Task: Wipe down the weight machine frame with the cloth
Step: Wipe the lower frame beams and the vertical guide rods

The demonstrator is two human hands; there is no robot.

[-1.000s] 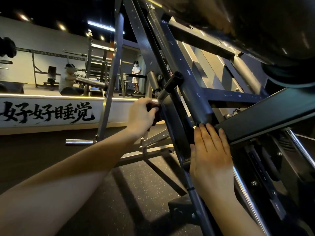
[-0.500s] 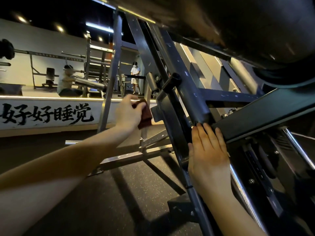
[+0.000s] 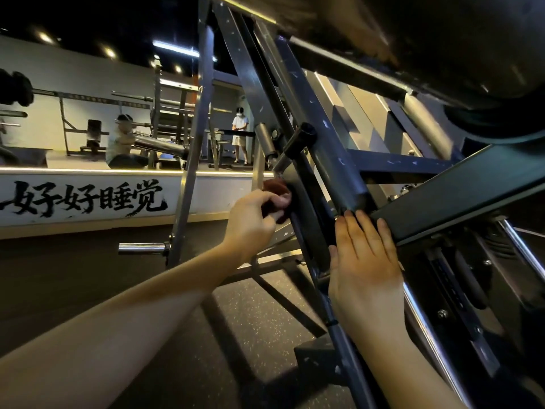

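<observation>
The left hand (image 3: 253, 219) is closed around a small dark red-brown cloth (image 3: 275, 187). The fingers curl over the cloth and push it against the left side of a dark slanted bar (image 3: 306, 219) of the weight machine frame (image 3: 330, 149). Only a bit of the cloth shows above the knuckles. The rest is hidden inside the hand.

The right hand (image 3: 364, 261) is open and holds nothing. It lies flat on the frame, lower down and to the right of the cloth. Its fingers are straight and close together. The fingertips reach the spot where a slanted bar meets a wide dark beam (image 3: 457, 190) that goes up to the right.

A short black knob (image 3: 303, 137) sticks out from the frame above the cloth. The gray-blue bars have little pale chips in the paint. A shiny silver rod (image 3: 525, 249) runs down by the right edge of the view.

The frame stands on a dark speckled floor (image 3: 250, 335). A shiny metal peg (image 3: 141, 248) sticks out to the left from a thin gray post, low near the floor.

Far behind is a low white wall (image 3: 88, 199) with big black writing on it. Past that wall, one person (image 3: 124, 143) sits by some gym gear and another person (image 3: 240, 134) in white stands well apart from the first. Small lights glow on the dark ceiling.
</observation>
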